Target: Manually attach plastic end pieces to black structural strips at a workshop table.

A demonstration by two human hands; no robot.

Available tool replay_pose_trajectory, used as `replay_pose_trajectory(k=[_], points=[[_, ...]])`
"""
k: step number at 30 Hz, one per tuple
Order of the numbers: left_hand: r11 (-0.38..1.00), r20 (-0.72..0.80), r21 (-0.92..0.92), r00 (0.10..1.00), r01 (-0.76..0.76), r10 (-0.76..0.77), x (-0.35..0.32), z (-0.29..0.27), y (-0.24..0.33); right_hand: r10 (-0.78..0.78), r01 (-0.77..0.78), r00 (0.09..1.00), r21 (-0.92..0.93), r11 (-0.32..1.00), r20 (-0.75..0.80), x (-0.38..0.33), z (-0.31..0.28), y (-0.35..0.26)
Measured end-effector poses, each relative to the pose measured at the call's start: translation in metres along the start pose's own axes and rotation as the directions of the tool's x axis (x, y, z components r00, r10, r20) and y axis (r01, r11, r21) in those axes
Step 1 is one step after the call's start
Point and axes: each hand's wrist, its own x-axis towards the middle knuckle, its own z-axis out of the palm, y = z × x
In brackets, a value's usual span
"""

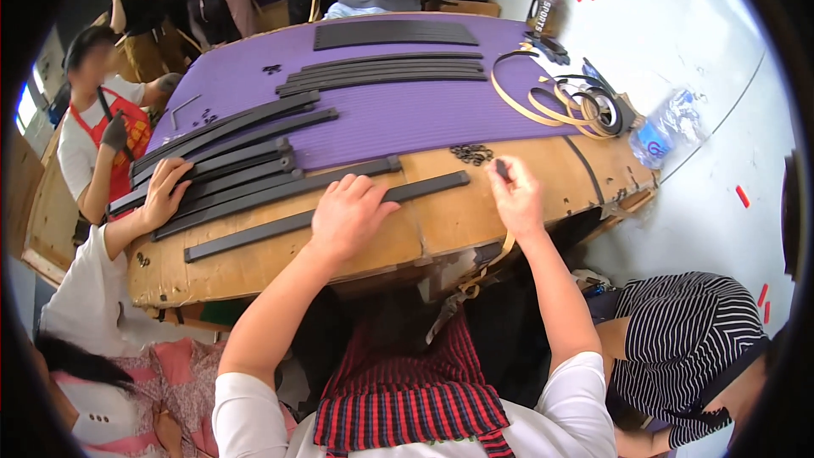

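Closest to my head camera was a red-and-black striped apron (411,416), worn over a white short-sleeved top, with two bare forearms reaching forward from it to a table (543,171) with a tan surface. I had the left hand (352,214) laid over a long black bar (254,235), its fingers bent across the top; I could not tell whether it gripped the bar or only rested on it. That bar lay slantwise near the table's front edge, its right end close to the other hand. I had the right hand (515,195) raised just past that end, thumb and fingers closed in a pinch on a small dark piece (502,170). Near it sat a heap of small black parts (471,153).

To the left, I saw a co-worker's hand (165,191) resting on a group of similar dark bars (233,193), which lay partly on a purple mat (398,131). Farther back on the mat were a row of dark slats (381,74) and a flat black panel (396,35). Toward the right were loops of pale tape (543,110) and a clear plastic bottle (666,131). Across the left corner stood a person in a red apron (127,119).
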Motion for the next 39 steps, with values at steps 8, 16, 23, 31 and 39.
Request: replay_pose_trajectory(k=[8,16,23,31,39], points=[[0.999,-0.004,0.02,0.999,0.033,-0.033,-0.003,-0.004,-0.001,0.123,-0.124,0.992,-0.059,0.991,-0.022,0.027,-0.005,0.024],[0.999,-0.001,0.03,0.999,0.041,-0.041,-0.002,-0.001,-0.003,0.132,-0.116,0.982,-0.115,0.987,0.137,0.04,0.005,0.026],[1.0,0.005,0.002,1.0,0.003,-0.003,0.002,-0.009,-0.002,-0.017,0.044,0.995,-0.264,0.963,0.101,0.04,0.006,0.028],[1.0,-0.004,-0.018,1.0,0.011,-0.011,-0.004,-0.009,-0.004,-0.06,0.095,0.991,-0.302,0.949,0.122,0.04,0.008,0.028],[0.999,0.02,0.044,1.0,-0.009,0.008,-0.002,-0.009,0.003,-0.121,0.114,0.989,-0.098,0.989,-0.079,0.03,0.009,0.018]])
